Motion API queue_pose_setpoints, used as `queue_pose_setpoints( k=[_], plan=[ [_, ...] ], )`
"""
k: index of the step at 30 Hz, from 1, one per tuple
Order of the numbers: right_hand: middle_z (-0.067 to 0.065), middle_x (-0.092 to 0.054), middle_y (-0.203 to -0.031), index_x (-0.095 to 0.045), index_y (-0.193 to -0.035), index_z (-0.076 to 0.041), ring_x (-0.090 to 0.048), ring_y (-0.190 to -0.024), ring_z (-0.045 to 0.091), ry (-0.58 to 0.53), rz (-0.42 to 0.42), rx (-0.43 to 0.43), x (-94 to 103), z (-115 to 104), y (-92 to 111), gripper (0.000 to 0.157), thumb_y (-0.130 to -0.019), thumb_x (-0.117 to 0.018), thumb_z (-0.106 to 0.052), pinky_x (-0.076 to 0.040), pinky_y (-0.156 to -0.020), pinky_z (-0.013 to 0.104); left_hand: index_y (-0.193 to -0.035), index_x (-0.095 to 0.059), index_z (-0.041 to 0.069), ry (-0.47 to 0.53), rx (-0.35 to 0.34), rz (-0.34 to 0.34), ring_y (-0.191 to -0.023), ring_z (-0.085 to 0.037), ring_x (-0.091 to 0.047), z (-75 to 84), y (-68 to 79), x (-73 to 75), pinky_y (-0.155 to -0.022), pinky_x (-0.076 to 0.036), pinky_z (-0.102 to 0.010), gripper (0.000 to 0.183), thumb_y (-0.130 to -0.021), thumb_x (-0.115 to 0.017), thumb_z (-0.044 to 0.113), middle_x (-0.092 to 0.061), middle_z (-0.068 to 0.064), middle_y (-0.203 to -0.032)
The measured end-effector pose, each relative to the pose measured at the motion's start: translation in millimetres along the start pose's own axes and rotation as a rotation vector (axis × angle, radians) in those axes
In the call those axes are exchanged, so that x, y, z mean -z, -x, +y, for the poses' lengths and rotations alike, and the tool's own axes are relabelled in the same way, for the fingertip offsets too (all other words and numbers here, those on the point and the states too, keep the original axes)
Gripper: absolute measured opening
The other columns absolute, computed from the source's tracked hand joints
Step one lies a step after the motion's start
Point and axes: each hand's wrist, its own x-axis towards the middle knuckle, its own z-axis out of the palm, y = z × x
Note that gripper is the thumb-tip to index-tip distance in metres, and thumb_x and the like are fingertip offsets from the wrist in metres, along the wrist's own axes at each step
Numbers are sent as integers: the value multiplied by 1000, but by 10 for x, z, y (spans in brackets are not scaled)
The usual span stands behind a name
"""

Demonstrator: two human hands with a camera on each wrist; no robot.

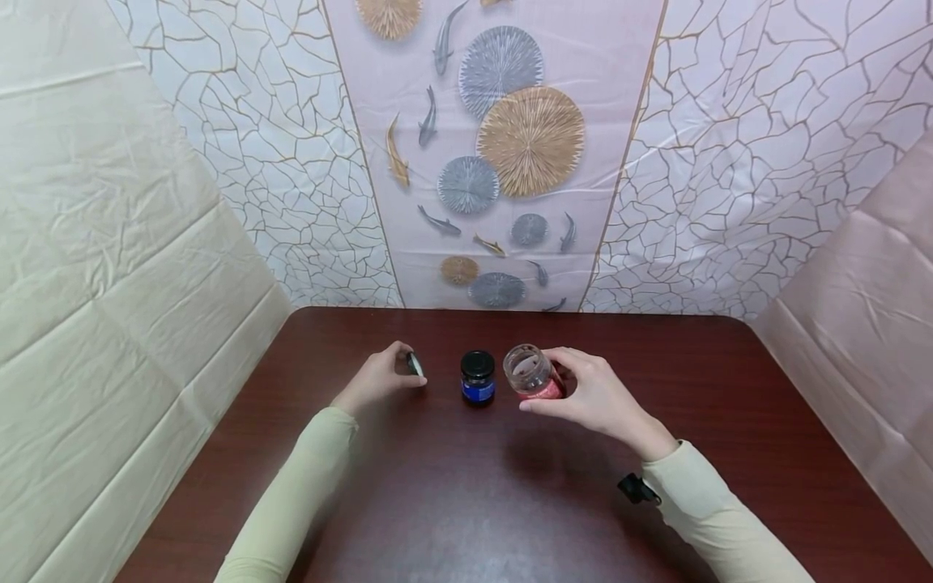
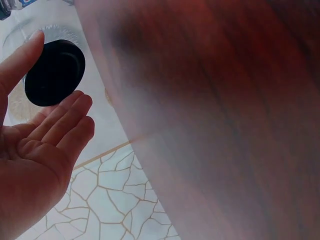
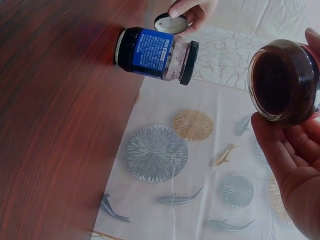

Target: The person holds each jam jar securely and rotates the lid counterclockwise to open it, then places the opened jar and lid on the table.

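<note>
My right hand (image 1: 594,393) grips an uncapped glass jar (image 1: 530,374) with a red label, raised above the table and tilted so its open mouth faces left. Dark contents show through the jar's base (image 3: 274,82) in the right wrist view. On the left, my left hand (image 1: 379,378) pinches a round black lid (image 2: 56,72) between thumb and fingers, held on edge over the table. The lid's pale inner side (image 3: 171,24) shows in the right wrist view. Between the hands stands a capped jar (image 1: 478,379) with a blue label and a black lid, upright and touched by neither hand.
The dark red-brown wooden table (image 1: 437,502) carries the blue-labelled jar. Behind its far edge hangs a patterned cloth (image 1: 503,243), with plain cloth walls (image 1: 109,267) at both sides. A small black object (image 1: 638,489) sits at the right sleeve's cuff.
</note>
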Motion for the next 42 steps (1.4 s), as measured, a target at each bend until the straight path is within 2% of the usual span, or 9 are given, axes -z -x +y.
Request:
queue_pose_setpoints(
  k=[6, 15, 23, 30, 36, 42],
  plan=[
    [-13, -66, -108, -67, -122, -24, -62, -84, 7, -2, -4, -6, 2, 3, 2, 65, -70, -88, -55, -55, -69, 27, -130, -55, 8, -23, 1, -2, -117, -29, -59, -21, -1, -26, -100, -46, -47, 60, -83, -83, 33, -64, -12, -124],
    [-12, -67, -108, -68, -123, -22, -62, -84, 8, 9, -4, -12, 0, 8, 2, 66, -70, -89, -55, -58, -69, 37, -128, -57, 8, -16, -6, -9, -115, -28, -59, -69, 2, -37, -100, -46, -47, 58, -83, -84, 33, -65, -11, -122],
    [-13, -67, -106, -68, -122, -22, -63, -83, 7, 4, 1, 2, -3, 7, -2, 65, -69, -90, -53, -57, -68, 35, -129, -58, 7, -50, -9, -50, -114, -25, -61, -61, 6, -23, -99, -47, -45, 60, -82, -85, 34, -67, -9, -121],
    [-14, -67, -106, -68, -121, -23, -63, -83, 6, -1, 8, 16, 3, 3, -9, 63, -69, -90, -52, -55, -68, 28, -132, -58, 4, -48, -15, -66, -114, -24, -61, -47, 9, 7, -100, -47, -44, 63, -83, -84, 34, -67, -9, -120],
    [-12, -67, -108, -68, -122, -23, -64, -85, 6, -5, 0, 9, 8, -8, -9, 64, -69, -91, -50, -56, -69, 28, -131, -59, 2, -89, -16, -72, -114, -25, -61, -29, 17, 30, -100, -47, -45, 63, -83, -84, 34, -67, -10, -121],
    [-12, -67, -109, -67, -123, -23, -63, -84, 7, 3, -4, -7, 15, -23, 0, 66, -70, -89, -55, -56, -69, 28, -129, -61, 0, -116, -26, -75, -112, -25, -62, -10, 39, 62, -98, -48, -44, 61, -83, -84, 32, -68, -9, -117]
  ],
)
